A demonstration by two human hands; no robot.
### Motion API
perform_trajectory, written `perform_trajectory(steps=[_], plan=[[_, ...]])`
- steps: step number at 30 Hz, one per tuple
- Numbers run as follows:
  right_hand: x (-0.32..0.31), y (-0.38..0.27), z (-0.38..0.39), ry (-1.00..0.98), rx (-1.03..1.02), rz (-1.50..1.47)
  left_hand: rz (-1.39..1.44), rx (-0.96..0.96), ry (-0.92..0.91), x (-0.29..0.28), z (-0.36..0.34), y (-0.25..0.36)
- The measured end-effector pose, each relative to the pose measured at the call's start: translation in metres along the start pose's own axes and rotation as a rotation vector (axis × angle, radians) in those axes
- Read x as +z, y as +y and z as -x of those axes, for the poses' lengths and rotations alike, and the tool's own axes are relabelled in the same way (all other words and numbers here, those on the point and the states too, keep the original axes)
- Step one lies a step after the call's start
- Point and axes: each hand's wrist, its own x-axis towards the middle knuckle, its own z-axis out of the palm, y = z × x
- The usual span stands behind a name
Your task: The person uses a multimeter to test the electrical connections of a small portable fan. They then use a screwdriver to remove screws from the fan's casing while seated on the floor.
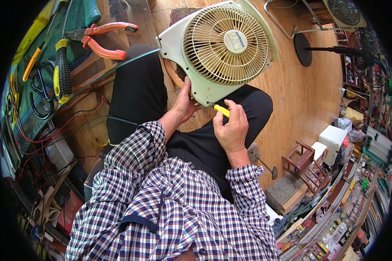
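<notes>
A pale green box fan [213,89] with a round cream grille [204,52] rests against my knees, its corner pointing toward me. My left hand [185,103] grips the fan's near edge, thumb on the frame and the other fingers mostly hidden underneath. In my right hand [233,128] is a screwdriver with a yellow handle [222,110]. Its tip meets the fan's near corner, at or beside a dark screw hole. Several such dark holes run along the frame's edge.
On the glass-topped table [130,59] at left lie red-handled pliers [104,38], black-handled scissors [42,89] and a black-and-yellow tool handle [62,71]. Red wires [52,138] hang below it. A pedestal fan's round base [302,49], a small wooden stool [298,159] and cluttered shelves stand at right.
</notes>
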Motion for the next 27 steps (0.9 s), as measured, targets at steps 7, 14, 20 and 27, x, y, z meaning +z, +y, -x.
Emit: perform_trajectory(steps=[7, 14, 20, 27], plan=[[0.003, 0.003, 0.006, 0.006, 0.039, -0.008, 0.03, -0.014, 0.01, 0.0, 0.001, 0.0], [0.0, 0.0, 0.011, -0.034, 0.159, -0.07, -0.037, 0.002, 0.015, 0.001, 0.001, 0.0], [0.001, 0.002, 0.016, 0.014, 0.196, -0.104, -0.039, 0.003, -0.001, -0.001, 0.0, -0.001], [0.001, -0.002, 0.009, 0.009, 0.116, -0.077, -0.033, -0.002, 0.012, -0.001, 0.0, -0.001]])
